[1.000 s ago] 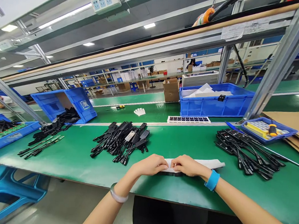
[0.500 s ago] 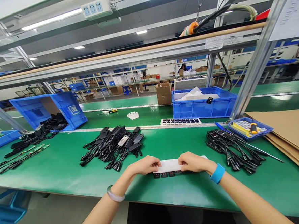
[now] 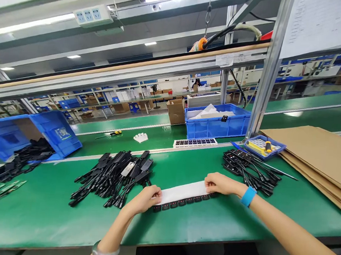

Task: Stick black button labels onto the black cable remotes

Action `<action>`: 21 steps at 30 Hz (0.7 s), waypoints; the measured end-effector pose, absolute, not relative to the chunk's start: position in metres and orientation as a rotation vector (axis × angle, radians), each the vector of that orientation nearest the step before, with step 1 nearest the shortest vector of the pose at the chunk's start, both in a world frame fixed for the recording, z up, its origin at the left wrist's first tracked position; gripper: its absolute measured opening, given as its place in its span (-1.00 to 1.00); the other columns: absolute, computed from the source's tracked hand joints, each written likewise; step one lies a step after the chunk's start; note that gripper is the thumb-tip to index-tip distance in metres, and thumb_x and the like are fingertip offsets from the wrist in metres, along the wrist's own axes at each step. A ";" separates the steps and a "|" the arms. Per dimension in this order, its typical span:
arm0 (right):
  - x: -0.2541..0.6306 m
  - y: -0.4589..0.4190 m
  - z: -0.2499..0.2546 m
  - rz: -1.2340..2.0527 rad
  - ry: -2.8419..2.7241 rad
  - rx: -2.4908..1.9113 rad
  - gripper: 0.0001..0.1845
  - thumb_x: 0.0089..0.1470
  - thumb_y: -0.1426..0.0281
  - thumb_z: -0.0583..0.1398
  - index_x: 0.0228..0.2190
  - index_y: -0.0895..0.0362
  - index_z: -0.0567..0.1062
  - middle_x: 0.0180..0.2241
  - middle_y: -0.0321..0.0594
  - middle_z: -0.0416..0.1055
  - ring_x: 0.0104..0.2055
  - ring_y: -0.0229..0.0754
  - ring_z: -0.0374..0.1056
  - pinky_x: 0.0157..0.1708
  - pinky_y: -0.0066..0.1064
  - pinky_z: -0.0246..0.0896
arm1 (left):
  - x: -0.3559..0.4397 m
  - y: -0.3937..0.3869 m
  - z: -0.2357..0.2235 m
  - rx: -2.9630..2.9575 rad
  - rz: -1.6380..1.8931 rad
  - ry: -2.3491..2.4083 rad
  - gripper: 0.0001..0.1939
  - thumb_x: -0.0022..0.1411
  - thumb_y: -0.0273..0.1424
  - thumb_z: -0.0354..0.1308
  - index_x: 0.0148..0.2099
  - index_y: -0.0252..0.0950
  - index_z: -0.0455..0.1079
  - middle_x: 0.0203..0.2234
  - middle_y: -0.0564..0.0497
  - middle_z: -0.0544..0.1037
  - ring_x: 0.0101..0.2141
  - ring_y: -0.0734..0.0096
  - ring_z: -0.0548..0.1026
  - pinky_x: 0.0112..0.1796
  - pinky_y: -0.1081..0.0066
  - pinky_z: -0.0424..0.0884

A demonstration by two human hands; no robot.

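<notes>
A white strip (image 3: 183,191) lies on the green bench in front of me, with a row of small black parts (image 3: 183,202) along its near edge. My left hand (image 3: 143,199) presses on the strip's left end. My right hand (image 3: 220,183), with a blue wristband behind it, presses on the right end. The fingers of both hands are curled down onto the strip.
A heap of black cabled parts (image 3: 112,176) lies left of the strip, another heap (image 3: 249,169) to the right. Cardboard sheets (image 3: 316,155) are stacked far right. Behind stand a blue bin (image 3: 217,124), a tipped blue bin (image 3: 28,132), a small blue tray (image 3: 263,146) and a strip of black parts (image 3: 195,143).
My hands have moved apart along the strip, the left one going left, and more of the white strip and black parts shows. My view has swung right.
</notes>
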State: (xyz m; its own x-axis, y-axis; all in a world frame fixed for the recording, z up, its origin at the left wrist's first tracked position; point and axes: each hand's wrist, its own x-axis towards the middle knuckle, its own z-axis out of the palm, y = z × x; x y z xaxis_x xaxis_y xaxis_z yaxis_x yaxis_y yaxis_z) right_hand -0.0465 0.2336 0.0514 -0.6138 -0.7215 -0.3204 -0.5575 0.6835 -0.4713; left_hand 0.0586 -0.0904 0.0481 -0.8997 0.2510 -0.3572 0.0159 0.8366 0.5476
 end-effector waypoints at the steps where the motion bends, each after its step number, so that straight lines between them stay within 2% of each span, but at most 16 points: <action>1: -0.049 0.241 0.052 -0.455 2.377 -1.018 -0.88 0.02 0.39 0.20 -0.43 0.21 0.42 -0.34 -0.21 0.36 -0.33 -0.27 0.21 -0.39 -0.50 -0.04 | 0.061 -0.093 0.048 0.199 0.784 2.611 -0.88 0.13 -0.49 0.00 -0.27 -0.37 0.33 -0.31 0.00 0.39 -0.31 0.47 0.31 -0.28 0.52 0.15; 4: -0.051 0.257 0.049 -0.470 2.446 -1.001 -0.90 0.08 0.46 0.12 -0.42 0.25 0.40 -0.33 -0.13 0.34 -0.31 -0.22 0.19 -0.31 -0.44 -0.03 | 0.067 -0.099 0.045 0.176 0.799 2.702 -0.85 0.15 -0.41 0.01 -0.24 -0.34 0.32 -0.29 -0.02 0.36 -0.25 0.37 0.29 -0.20 0.42 0.16; 7: -0.048 0.261 0.045 -0.534 2.561 -0.896 -0.88 0.07 0.53 0.06 -0.45 0.28 0.37 -0.38 -0.08 0.33 -0.35 -0.19 0.15 -0.33 -0.38 -0.10 | 0.073 -0.103 0.037 0.111 0.822 2.816 -0.78 0.14 -0.28 0.05 -0.25 -0.33 0.32 -0.25 -0.07 0.32 -0.19 0.26 0.25 -0.14 0.30 0.17; 10: -0.045 0.260 0.049 -0.719 2.489 -0.828 -0.92 0.00 0.53 0.11 -0.49 0.28 0.39 -0.48 -0.17 0.32 -0.42 -0.26 0.13 -0.39 -0.42 -0.09 | 0.081 -0.109 0.028 0.167 0.912 2.880 -0.73 0.21 -0.21 -0.01 -0.25 -0.32 0.32 -0.16 -0.10 0.33 -0.11 0.25 0.26 -0.04 0.28 0.17; 13: -0.045 0.263 0.061 -1.010 2.388 -0.768 -0.87 0.02 0.43 0.13 -0.47 0.27 0.40 -0.49 -0.24 0.29 -0.43 -0.33 0.11 -0.41 -0.47 -0.04 | 0.092 -0.118 0.020 0.159 1.239 2.796 -0.59 0.28 -0.08 -0.12 -0.19 -0.32 0.32 -0.01 -0.12 0.33 0.03 0.23 0.26 0.09 0.27 0.10; 15: -0.043 0.265 0.069 -1.203 2.347 -0.691 -0.78 0.05 0.33 0.11 -0.40 0.27 0.40 -0.50 -0.26 0.24 -0.46 -0.36 0.06 -0.47 -0.50 -0.04 | 0.098 -0.121 0.017 0.061 1.526 2.645 -0.49 0.20 0.01 -0.03 -0.10 -0.35 0.29 0.01 -0.19 0.34 0.05 0.16 0.27 0.10 0.23 0.11; 18: -0.037 0.267 0.076 -1.399 2.298 -0.540 -0.64 0.05 0.18 0.08 -0.27 0.24 0.35 -0.56 -0.33 0.08 -0.56 -0.38 -0.02 -0.60 -0.52 -0.07 | 0.102 -0.115 0.019 -0.138 1.889 2.422 -0.35 0.02 0.04 0.19 -0.09 -0.42 0.23 -0.05 -0.25 0.39 -0.03 0.14 0.36 0.04 0.30 0.23; 21: -0.031 0.268 0.078 -1.514 2.296 -0.474 -0.52 0.07 0.07 0.03 -0.19 0.24 0.31 -0.56 -0.31 0.13 -0.54 -0.33 0.12 -0.60 -0.49 0.10 | 0.103 -0.102 0.025 -0.360 2.171 2.114 -0.28 -0.06 0.00 0.29 -0.04 -0.43 0.21 -0.09 -0.20 0.44 -0.08 0.21 0.41 -0.05 0.39 0.31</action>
State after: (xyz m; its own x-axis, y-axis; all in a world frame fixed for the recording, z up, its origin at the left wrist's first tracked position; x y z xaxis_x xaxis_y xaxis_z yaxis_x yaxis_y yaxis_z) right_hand -0.0312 0.2680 0.0778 -0.8832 -0.4573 -0.1040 -0.0846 0.3736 -0.9237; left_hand 0.1026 -0.1016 0.0245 -0.9681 -0.0995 -0.2299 -0.2272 -0.0380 0.9731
